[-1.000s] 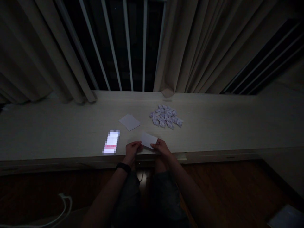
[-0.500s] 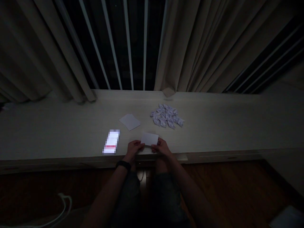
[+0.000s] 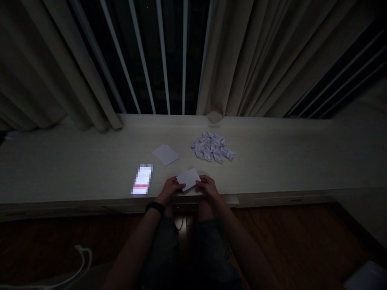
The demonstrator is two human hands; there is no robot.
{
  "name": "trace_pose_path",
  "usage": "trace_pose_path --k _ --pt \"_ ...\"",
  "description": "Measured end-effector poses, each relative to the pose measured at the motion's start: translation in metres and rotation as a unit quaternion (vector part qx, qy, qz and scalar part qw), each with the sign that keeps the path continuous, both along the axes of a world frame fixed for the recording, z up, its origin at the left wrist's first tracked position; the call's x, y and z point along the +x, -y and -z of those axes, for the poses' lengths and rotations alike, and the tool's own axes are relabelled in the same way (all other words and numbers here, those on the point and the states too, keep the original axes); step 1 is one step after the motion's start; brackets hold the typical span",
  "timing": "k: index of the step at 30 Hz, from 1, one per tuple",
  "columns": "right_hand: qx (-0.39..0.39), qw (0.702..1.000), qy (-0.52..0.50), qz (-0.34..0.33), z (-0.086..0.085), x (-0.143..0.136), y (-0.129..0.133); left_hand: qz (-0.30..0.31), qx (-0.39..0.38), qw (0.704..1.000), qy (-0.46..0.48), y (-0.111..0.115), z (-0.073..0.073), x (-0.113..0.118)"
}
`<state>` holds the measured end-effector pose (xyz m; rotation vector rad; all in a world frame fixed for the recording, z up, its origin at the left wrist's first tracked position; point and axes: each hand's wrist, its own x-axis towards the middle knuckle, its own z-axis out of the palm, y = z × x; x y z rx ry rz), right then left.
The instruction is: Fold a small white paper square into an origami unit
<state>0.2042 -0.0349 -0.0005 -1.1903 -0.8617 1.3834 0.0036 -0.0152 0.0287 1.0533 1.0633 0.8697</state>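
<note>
A white sheet of paper point(image 3: 188, 178) is held between my two hands, just above the front edge of the sill, tilted with its right side higher. My left hand point(image 3: 173, 188) pinches its left side, thumb on top. At its right side, my right hand point(image 3: 208, 186) closes on the paper with thumb and fingers. Beyond, a small stack of white paper sheets point(image 3: 165, 154) lies on the left, and a pile of folded paper pieces point(image 3: 212, 147) lies on the right.
A lit phone point(image 3: 142, 179), its screen blurred, lies left of my hands on the pale sill point(image 3: 272, 157). Curtains point(image 3: 238, 60) and window bars point(image 3: 163, 60) stand behind. A white cable point(image 3: 84, 257) is at lower left, near the wooden floor.
The sheet has turned so its right side is now higher, and it has shifted slightly left. Both hands still hold it. The stack, pile and phone have stayed put.
</note>
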Motion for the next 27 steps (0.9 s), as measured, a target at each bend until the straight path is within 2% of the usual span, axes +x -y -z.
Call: trace_pose_path --k 2,6,8,10,12,13,15,19,22,27 --pt "0.003 1.000 -0.001 -0.018 0.000 0.002 -0.002 0.032 0.001 0.999 0.004 0.000 -0.005 -0.004" --pt "0.006 0.996 0.012 -0.086 -0.005 0.007 -0.003 0.046 0.018 0.997 -0.056 -0.003 -0.009 -0.007" --pt "0.011 0.998 0.004 -0.066 -0.007 0.007 -0.002 0.054 0.018 0.994 -0.092 -0.003 -0.006 -0.006" --pt "0.022 0.999 -0.013 -0.021 -0.007 0.003 0.001 0.018 0.028 0.992 -0.118 -0.003 -0.001 -0.004" --pt "0.045 0.999 0.002 -0.003 -0.003 -0.005 0.005 -0.055 0.039 0.990 -0.124 -0.002 0.004 0.000" --pt "0.061 0.998 0.029 -0.012 0.000 -0.009 0.007 -0.085 0.038 0.989 -0.117 -0.002 0.007 0.002" --pt "0.102 0.988 0.112 -0.038 0.007 -0.016 0.010 -0.108 0.022 0.990 -0.092 0.000 0.010 0.005" --pt "0.129 0.968 0.209 -0.048 0.012 -0.019 0.010 -0.065 0.000 0.996 -0.055 0.002 0.007 0.007" --pt "0.123 0.972 0.196 -0.052 0.006 -0.013 0.010 -0.046 -0.002 0.999 -0.019 0.003 0.000 0.007" --pt "0.099 0.978 0.139 -0.121 -0.007 -0.005 0.015 -0.088 0.001 0.996 0.031 0.000 -0.002 0.008"
